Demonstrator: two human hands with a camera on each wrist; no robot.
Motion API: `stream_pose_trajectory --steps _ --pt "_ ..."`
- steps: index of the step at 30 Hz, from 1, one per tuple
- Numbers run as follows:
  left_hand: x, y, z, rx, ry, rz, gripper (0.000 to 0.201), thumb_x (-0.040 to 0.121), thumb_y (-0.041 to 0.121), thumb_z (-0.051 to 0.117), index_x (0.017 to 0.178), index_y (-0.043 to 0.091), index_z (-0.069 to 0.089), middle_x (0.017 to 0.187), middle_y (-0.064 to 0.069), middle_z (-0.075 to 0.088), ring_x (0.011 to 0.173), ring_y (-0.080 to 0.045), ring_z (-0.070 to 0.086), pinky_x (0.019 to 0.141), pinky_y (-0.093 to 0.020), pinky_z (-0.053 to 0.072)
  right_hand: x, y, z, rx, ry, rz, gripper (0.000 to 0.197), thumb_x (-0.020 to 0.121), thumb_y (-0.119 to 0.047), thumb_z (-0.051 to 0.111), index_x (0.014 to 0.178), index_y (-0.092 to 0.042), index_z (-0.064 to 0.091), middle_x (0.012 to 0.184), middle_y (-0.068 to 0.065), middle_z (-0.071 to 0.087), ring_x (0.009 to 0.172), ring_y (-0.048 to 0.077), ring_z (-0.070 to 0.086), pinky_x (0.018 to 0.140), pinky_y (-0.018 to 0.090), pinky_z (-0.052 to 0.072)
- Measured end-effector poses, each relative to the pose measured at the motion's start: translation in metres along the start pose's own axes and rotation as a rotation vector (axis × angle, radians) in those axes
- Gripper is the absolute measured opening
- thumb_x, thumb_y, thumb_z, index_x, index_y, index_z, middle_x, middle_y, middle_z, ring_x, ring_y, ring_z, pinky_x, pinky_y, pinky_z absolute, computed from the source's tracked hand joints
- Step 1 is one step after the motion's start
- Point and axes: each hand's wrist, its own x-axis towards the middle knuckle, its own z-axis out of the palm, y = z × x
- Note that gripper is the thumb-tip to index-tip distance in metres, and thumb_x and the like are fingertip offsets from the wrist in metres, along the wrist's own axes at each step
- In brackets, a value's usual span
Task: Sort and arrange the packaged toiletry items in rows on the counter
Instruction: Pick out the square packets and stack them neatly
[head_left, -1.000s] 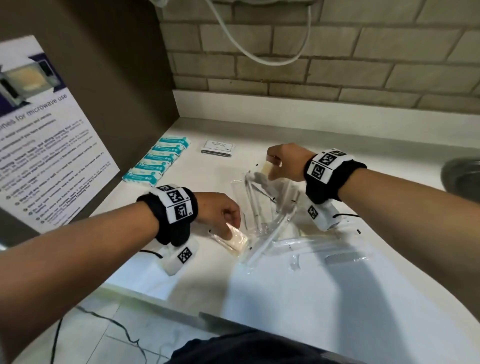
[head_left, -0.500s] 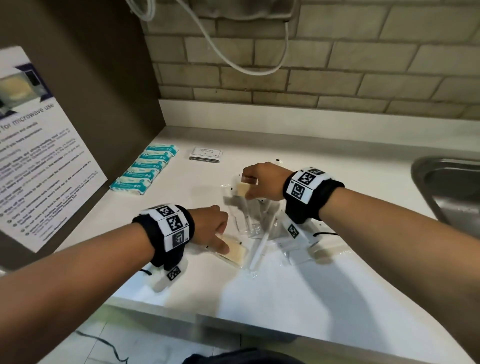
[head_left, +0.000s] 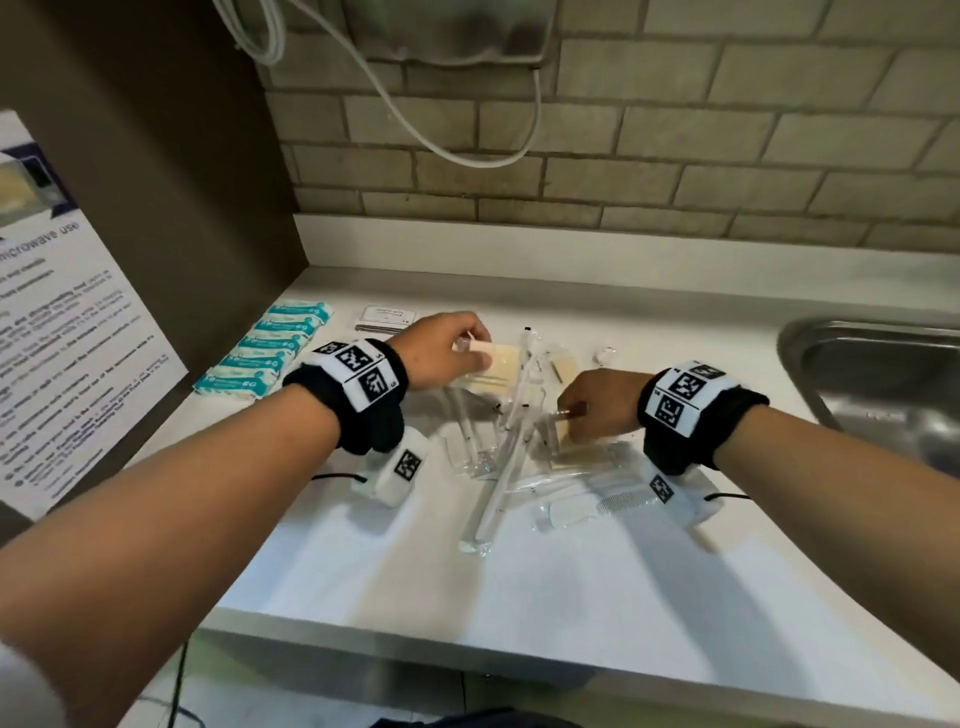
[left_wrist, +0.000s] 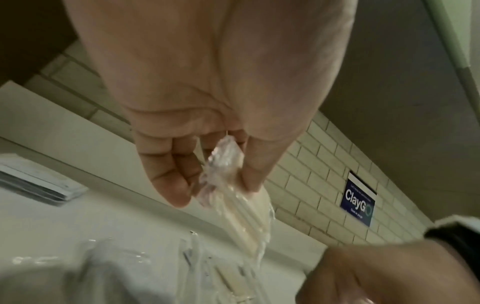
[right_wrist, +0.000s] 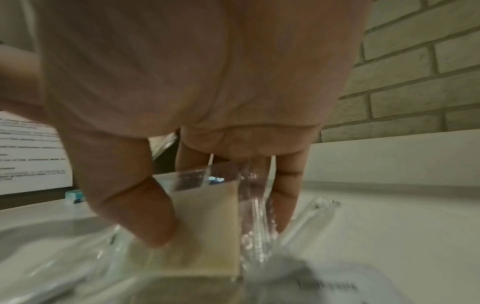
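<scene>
Clear-wrapped cream packet (head_left: 497, 365) pinched by left hand (head_left: 440, 349) | right hand (head_left: 602, 399) fingers pinched second cream packet (right_wrist: 207, 222) | white counter (head_left: 519, 597)

I see glossy clear plastic wrappers on the heaped packets (head_left: 511, 441), crinkled and catching light, with matt cream pads inside. Left of that heap the teal-and-white sachets (head_left: 265, 358) look like soft, smooth film. The counter (head_left: 467, 597) under the heap is smooth, faintly shiny white. Right of it, the sink (head_left: 878, 384) is brushed metal. Behind it, the brick wall (head_left: 675, 135) looks rough and matt.
</scene>
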Motion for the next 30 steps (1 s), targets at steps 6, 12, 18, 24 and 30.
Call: stream_pose_trajectory --steps 6,12,18,24,30 --pt "0.030 0.033 0.030 -0.275 0.001 -0.072 0.025 0.099 0.010 0.050 0.123 0.008 0.053 0.114 -0.010 0.048 0.089 -0.025 0.059 0.078 -0.042 0.059 -0.013 0.003 0.031 -0.008 0.003 -0.001 0.051 0.082 -0.029 0.065 0.130 -0.018 0.054 0.117 -0.002 0.056 0.105 0.019 0.055 0.084 0.024 0.042" --pt "0.058 0.046 0.053 -0.299 -0.023 -0.097 0.037 0.099 0.010 0.048 0.135 0.009 0.048 0.134 -0.015 0.049 0.089 -0.027 0.065 0.086 -0.040 0.057 -0.017 0.004 0.033 -0.093 0.077 -0.015 0.052 0.075 -0.032 0.071 0.123 -0.022 0.055 0.119 0.004 0.046 0.107 0.023 0.054 0.085 0.031 0.050" --pt "0.093 0.064 0.067 0.093 -0.198 -0.072 0.036 0.092 0.002 0.047 0.127 0.009 0.056 0.131 -0.011 0.056 0.114 -0.029 0.058 0.081 -0.025 0.046 -0.021 0.013 0.021 0.042 0.077 -0.052 0.027 0.076 -0.013 0.071 0.100 -0.014 0.059 0.110 -0.001 0.065 0.086 0.016 0.057 0.069 0.025 0.047" --pt "0.127 0.062 0.073 0.412 -0.415 -0.070 0.042 0.088 0.008 0.057 0.129 0.017 0.058 0.134 -0.004 0.055 0.120 -0.022 0.052 0.090 -0.025 0.040 -0.018 0.041 -0.007 0.140 0.161 0.027 0.035 0.073 -0.019 0.079 0.091 -0.019 0.049 0.086 -0.006 0.053 0.081 0.016 0.050 0.054 0.019 0.034" --pt "0.152 0.055 0.085 0.579 -0.450 -0.115 0.076 0.084 0.022 0.066 0.150 0.033 0.030 0.151 -0.010 0.027 0.132 -0.033 0.042 0.107 -0.036 0.039 -0.016 0.065 -0.027 0.201 0.221 0.073 0.033 0.075 -0.017 0.078 0.089 -0.022 0.049 0.085 -0.008 0.052 0.083 0.018 0.051 0.056 0.020 0.036"
